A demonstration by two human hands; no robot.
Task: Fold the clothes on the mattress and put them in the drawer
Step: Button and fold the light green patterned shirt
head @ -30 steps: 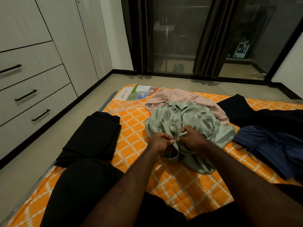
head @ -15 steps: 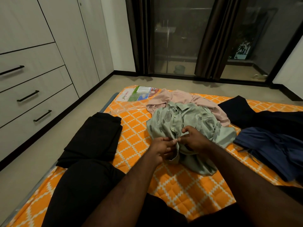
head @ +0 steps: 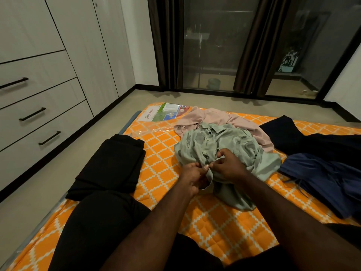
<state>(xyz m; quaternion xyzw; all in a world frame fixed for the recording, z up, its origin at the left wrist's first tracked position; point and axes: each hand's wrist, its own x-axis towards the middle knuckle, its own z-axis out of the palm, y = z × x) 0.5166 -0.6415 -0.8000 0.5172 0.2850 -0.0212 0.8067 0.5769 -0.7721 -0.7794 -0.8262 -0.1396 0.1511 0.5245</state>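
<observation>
A crumpled pale green printed shirt (head: 224, 141) lies in the middle of the orange patterned mattress (head: 160, 159). My left hand (head: 192, 176) and my right hand (head: 227, 165) meet at its front edge, each pinching the cloth close together. A pink garment (head: 220, 118) lies behind the shirt. A folded black garment (head: 111, 165) rests at the left by my knee. A black garment (head: 304, 137) and a dark blue one (head: 324, 177) are heaped at the right. The closed drawers (head: 39, 114) with black handles are on the left wall.
A plastic-wrapped label sheet (head: 166, 112) lies at the mattress's far corner. Bare floor runs between the mattress and the wardrobe. Dark curtains (head: 252, 45) and glass doors stand at the back. My legs in black trousers (head: 93, 227) stretch along the mattress's left side.
Both hands have stayed pinched on the green shirt's front edge, with small finger shifts. The shirt has bunched slightly. The view has moved a little closer.
</observation>
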